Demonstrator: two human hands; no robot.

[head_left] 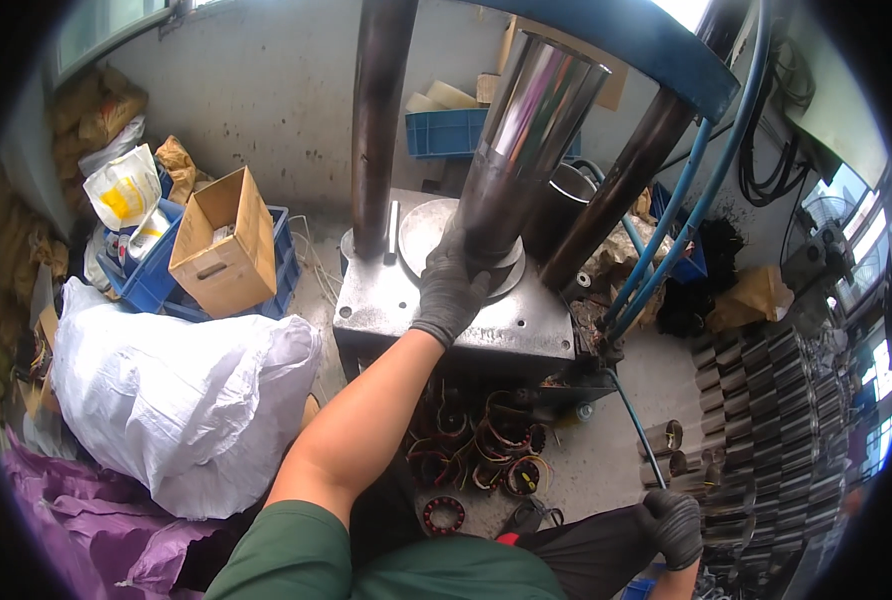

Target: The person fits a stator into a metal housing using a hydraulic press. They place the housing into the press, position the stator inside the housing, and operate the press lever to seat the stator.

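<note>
My left hand [453,290], in a dark glove, reaches onto the steel bed of a press [366,305]. Its fingers and thumb curve against the lower left side of a large metal cylinder [511,150], shiny above and darker below. The cylinder stands over a round plate [424,225] and leans to the right in view. Low on the right, my right hand [674,528], gloved too, is closed at the end of a thin lever [634,425] that runs down from the press. Its fingertips are partly hidden.
Dark posts [378,130] and blue hoses [671,235] flank the bed. Several wire-wound rings [506,430] lie on the floor below. A white sack [181,400], a cardboard box [241,245] and blue crates fill the left. Stacked metal parts [766,420] line the right.
</note>
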